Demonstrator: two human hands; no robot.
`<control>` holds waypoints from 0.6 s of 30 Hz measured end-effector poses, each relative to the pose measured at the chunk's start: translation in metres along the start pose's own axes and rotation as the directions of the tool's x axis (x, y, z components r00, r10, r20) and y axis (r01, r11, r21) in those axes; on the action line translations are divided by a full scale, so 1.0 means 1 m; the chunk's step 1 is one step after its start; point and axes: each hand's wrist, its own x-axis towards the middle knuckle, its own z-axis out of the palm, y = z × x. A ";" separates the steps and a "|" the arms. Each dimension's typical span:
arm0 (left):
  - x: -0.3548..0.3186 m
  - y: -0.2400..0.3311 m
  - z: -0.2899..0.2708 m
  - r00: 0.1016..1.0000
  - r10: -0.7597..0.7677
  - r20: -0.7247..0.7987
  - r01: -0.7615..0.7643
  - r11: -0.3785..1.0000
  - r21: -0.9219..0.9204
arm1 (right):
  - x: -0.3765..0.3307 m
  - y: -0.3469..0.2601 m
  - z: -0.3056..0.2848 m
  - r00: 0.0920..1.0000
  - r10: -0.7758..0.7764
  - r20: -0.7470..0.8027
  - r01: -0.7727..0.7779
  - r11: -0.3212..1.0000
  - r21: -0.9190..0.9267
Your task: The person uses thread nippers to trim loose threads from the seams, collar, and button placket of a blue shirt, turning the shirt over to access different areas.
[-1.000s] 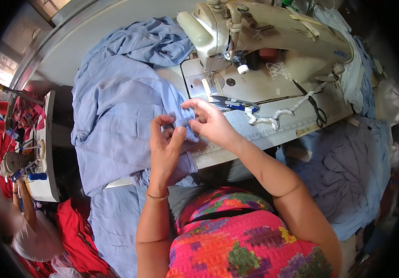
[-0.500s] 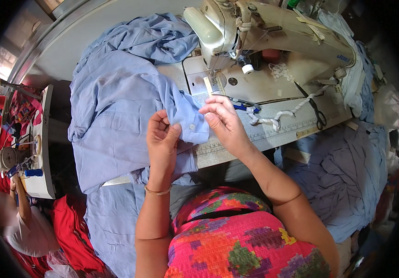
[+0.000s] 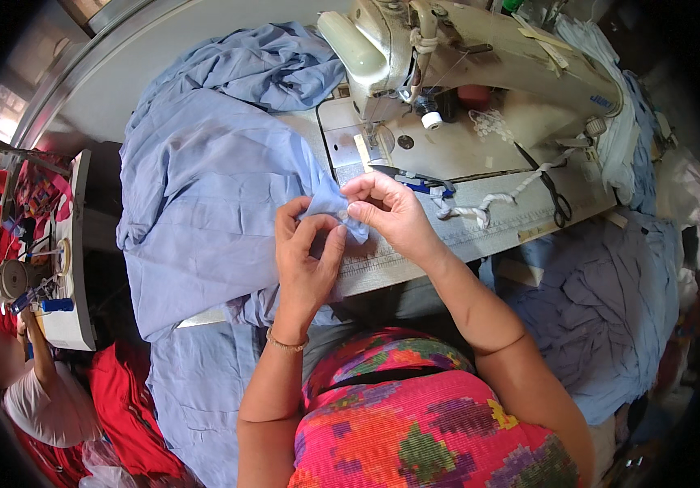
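Observation:
A light blue garment (image 3: 211,187) lies spread over the left of the sewing table, one end drawn up between my hands. My left hand (image 3: 309,252) pinches that end from the left, thumb and fingers bent. From the other side my right hand (image 3: 390,213) has thumb and forefinger closed on the same cloth. Between the fingertips a small pale button (image 3: 343,215) shows on the fabric, partly covered. Just behind my hands stands a sewing machine (image 3: 399,49), its needle area over a metal plate. Snips with blue handles (image 3: 423,185) lie beyond my right hand.
Black scissors (image 3: 561,207) and a twisted white cord (image 3: 496,202) lie to the right on the table. Small white buttons (image 3: 490,124) are scattered by the machine. More blue cloth (image 3: 602,317) is heaped at right. Far left, another person (image 3: 49,398) works at a table (image 3: 80,268).
My left hand has moved right and up, closer to my right hand. The garment's end is now folded and gripped by both, and the button is partly covered.

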 end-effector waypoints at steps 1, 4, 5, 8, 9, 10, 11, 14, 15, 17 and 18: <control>0.001 0.000 0.001 1.000 -0.006 0.031 0.005 0.999 0.032 | -0.001 -0.001 0.000 1.000 0.011 0.010 -0.011 0.999 0.031; 0.005 0.001 0.003 0.998 -0.012 0.060 0.012 1.000 0.005 | -0.005 -0.001 0.000 1.000 0.023 0.013 -0.024 0.995 0.092; 0.006 0.002 0.003 0.997 -0.014 0.071 0.014 1.000 -0.003 | -0.005 0.002 -0.001 1.000 0.014 -0.007 -0.013 0.996 0.092; 0.006 0.009 0.004 0.995 -0.051 0.084 0.050 0.999 0.020 | -0.008 0.004 0.001 0.999 0.019 -0.033 -0.015 0.994 0.107; 0.006 0.008 0.005 0.995 -0.062 0.075 0.062 0.998 0.003 | -0.009 0.003 0.002 0.999 0.026 -0.035 -0.022 0.993 0.114; 0.005 0.005 0.006 0.995 -0.073 0.064 0.074 0.997 -0.013 | -0.011 0.003 0.005 0.999 0.013 -0.047 -0.010 0.997 0.072; 0.005 0.004 0.007 0.995 -0.085 0.053 0.087 0.996 -0.029 | -0.013 0.003 0.008 0.998 0.000 -0.058 0.002 1.000 0.030; 0.006 0.002 0.006 0.997 0.006 0.081 -0.012 0.997 0.071 | -0.017 0.004 0.013 0.996 -0.051 -0.075 0.045 0.996 -0.078; 0.006 0.002 0.006 0.996 0.003 0.089 -0.009 0.998 0.070 | -0.017 0.005 0.013 0.995 -0.070 -0.077 0.061 0.992 -0.111; 0.006 0.003 0.004 0.995 -0.006 0.102 -0.001 0.997 0.071 | -0.016 0.008 0.012 0.997 -0.046 -0.067 0.041 0.997 -0.063; 0.005 0.002 0.003 0.993 -0.021 0.114 0.016 0.999 0.041 | -0.015 0.009 0.011 0.997 -0.034 -0.062 0.032 0.999 -0.040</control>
